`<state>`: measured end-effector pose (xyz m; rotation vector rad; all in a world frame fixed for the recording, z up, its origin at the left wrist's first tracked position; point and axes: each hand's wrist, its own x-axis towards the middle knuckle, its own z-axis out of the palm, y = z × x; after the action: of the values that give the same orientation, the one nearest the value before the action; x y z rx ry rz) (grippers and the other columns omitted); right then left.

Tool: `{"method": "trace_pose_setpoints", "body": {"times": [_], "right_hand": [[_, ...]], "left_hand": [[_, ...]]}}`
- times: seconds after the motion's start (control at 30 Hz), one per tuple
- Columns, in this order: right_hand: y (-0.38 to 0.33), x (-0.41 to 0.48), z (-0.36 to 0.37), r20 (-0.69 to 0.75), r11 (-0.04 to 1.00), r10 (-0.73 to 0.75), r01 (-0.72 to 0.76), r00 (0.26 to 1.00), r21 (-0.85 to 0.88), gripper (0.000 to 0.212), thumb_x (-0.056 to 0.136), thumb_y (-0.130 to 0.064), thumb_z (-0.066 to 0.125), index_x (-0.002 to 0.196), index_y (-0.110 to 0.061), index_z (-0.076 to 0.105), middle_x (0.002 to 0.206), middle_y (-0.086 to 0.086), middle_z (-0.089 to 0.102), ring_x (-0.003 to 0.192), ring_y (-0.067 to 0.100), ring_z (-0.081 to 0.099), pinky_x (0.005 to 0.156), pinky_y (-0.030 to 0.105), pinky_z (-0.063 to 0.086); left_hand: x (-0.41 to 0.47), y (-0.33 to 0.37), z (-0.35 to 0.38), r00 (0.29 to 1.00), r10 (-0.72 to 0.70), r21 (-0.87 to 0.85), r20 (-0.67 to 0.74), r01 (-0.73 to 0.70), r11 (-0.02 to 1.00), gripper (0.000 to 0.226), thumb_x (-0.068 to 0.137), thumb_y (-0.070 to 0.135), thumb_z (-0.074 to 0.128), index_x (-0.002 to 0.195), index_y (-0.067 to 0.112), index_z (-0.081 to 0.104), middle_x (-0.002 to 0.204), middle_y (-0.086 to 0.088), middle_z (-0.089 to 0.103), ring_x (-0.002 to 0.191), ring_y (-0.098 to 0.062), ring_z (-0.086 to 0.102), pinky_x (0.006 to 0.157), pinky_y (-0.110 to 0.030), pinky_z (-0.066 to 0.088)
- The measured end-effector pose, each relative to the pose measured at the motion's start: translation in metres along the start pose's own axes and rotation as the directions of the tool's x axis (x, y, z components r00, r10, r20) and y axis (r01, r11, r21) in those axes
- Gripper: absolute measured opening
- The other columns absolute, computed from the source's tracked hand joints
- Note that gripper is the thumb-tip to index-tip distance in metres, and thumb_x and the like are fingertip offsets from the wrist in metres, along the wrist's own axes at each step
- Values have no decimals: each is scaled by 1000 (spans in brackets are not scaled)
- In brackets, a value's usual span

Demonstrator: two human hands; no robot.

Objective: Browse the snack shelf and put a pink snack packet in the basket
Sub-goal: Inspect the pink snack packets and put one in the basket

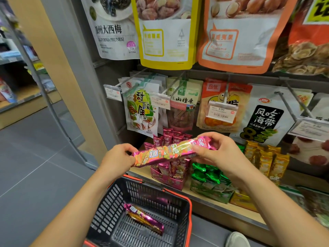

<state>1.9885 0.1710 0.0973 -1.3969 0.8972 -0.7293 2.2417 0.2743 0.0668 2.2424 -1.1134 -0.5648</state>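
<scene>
Basket (110, 207) below | left hand (117, 157), right hand (219, 152) pinch pink packet (170, 151) ends | axis sideways, right end seemingly higher

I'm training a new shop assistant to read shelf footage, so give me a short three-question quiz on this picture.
1. True or false: the left hand and the right hand both grip the held pink packet.
2. What lies in the basket? A) a green packet B) a pink-wrapped packet C) nothing
3. What colour are the foil packets just right of the pink display box on the shelf?
Key: 1 true; 2 B; 3 green.
</scene>
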Motion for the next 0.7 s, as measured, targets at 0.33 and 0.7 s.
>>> {"method": "trace_pose_setpoints", "body": {"times": [0.33,0.7], "right_hand": [[2,7,1,-188,986,-73,99,980,134,15,84,-8,71,99,-13,71,84,8,76,75,24,74,62,22,58],[15,0,8,-223,954,-270,230,937,-192,24,95,-17,59,116,-16,70,94,-7,73,74,5,70,66,20,58]], "left_hand": [[4,-2,8,952,25,-200,305,39,979,27,83,3,67,106,15,61,77,-7,66,63,-14,61,61,-25,51],[11,-6,46,940,252,374,232,-325,868,29,79,44,73,74,30,48,69,12,53,61,-5,50,51,-20,32]]}}
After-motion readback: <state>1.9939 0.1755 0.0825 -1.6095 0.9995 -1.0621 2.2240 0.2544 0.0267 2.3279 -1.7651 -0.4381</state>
